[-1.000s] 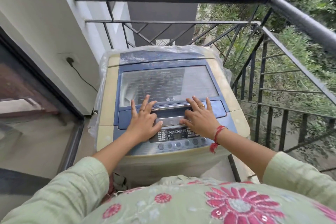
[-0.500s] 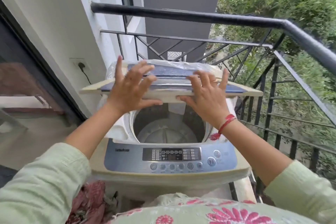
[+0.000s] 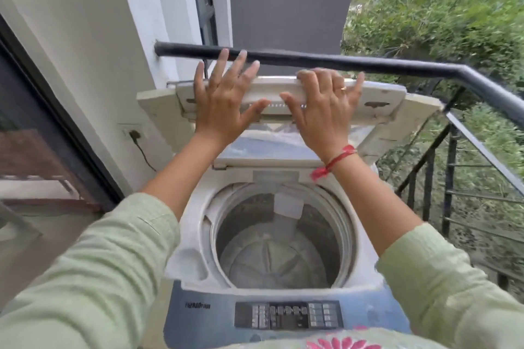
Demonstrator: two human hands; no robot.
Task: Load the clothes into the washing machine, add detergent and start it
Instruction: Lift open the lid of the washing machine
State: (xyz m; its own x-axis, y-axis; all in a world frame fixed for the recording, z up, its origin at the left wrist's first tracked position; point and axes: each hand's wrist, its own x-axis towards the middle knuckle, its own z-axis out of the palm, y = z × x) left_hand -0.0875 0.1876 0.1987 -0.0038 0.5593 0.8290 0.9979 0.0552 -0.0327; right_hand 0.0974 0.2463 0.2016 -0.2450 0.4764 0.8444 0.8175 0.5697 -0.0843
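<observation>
Propping the folded lid (image 3: pixel 377 99) up and back with both hands, I have the washing machine (image 3: pixel 192 238) open, and that looks to be as far as the job has got. The drum (image 3: pixel 278 249) below my wrists is bare, its grey base showing, and neither clothes nor detergent appear anywhere in view. By my reckoning, loading, dosing and pressing start on the control panel (image 3: pixel 287 314) nearest my body are all left to do. My left hand (image 3: pixel 224 102) lies flat against the lid's underside, fingers straight and fanned apart, thumb out to the side. My right hand (image 3: pixel 323 110) has its fingers curled over the lid's top edge with the thumb on the near face, so that one grips. Room is tight behind: the black railing (image 3: pixel 368 64) runs just beyond the lid's upper edge, and my left fingertips overlap it in view, though I cannot tell whether they touch. On the left the white wall (image 3: pixel 85 51) with its plugged socket (image 3: pixel 133 134) stands close beside the machine; on the right the rail bends toward me and slopes down. Open room lies straight above the drum mouth, between my forearms, where the clothes would go in.
</observation>
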